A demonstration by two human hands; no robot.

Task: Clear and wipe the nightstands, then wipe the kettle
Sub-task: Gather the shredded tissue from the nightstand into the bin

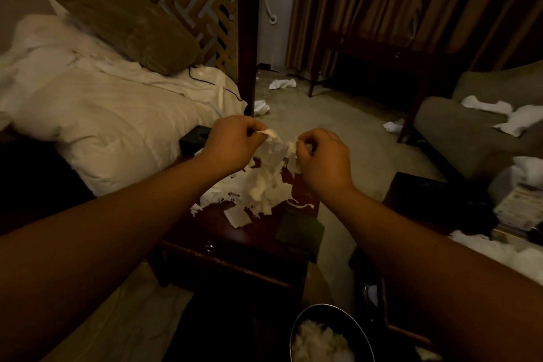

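Hands lifted apart, left hand (232, 138) and right hand (321, 156) each pinch torn white tissue paper (271, 153), probably gathering it off the dark red wooden nightstand (249, 232) for the round bin (332, 332).

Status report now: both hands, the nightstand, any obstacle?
Left hand and right hand both pinch torn tissue. Nightstand not cleared: tissue scraps, dark pad on top. Bin below, nothing blocking.

Single head-worn view, wide-angle, looking forward and down over the nightstand (235, 232) at close range, bed (117, 120) to the left.
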